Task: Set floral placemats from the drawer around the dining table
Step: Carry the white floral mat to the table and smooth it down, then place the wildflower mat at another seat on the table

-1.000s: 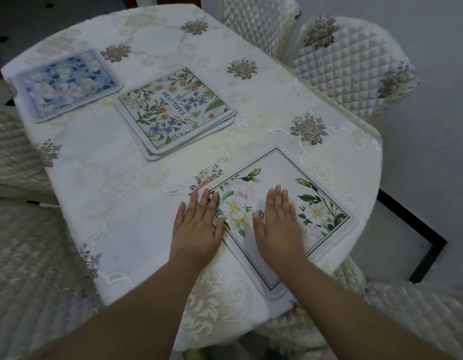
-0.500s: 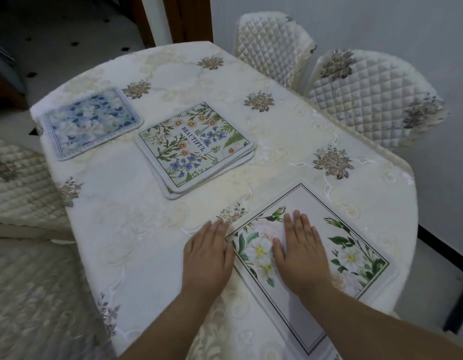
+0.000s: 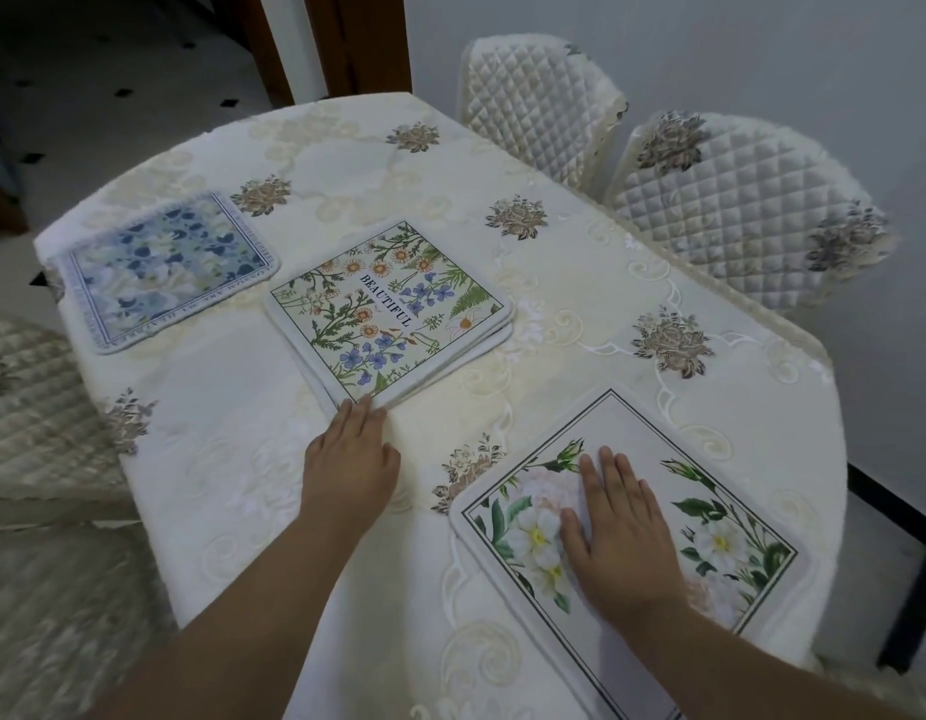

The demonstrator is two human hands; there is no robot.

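Three sets of floral placemats lie on the dining table. A white-flower placemat sits at the near right edge, and my right hand lies flat on it with straight fingers. A small stack of placemats with "BEAUTIFUL" printed on top sits in the middle. My left hand reaches across the cloth, its straight fingertips touching the stack's near corner. A blue-flower placemat lies at the far left edge.
The table wears a cream embroidered cloth. Two quilted chairs stand along the right side by the wall, another quilted chair at the left. A dark doorway frame rises behind the table's far end.
My left hand left the white-flower placemat's edge and moved forward to the stack's near corner. My right hand stays flat on the white-flower placemat. The view has tilted up.
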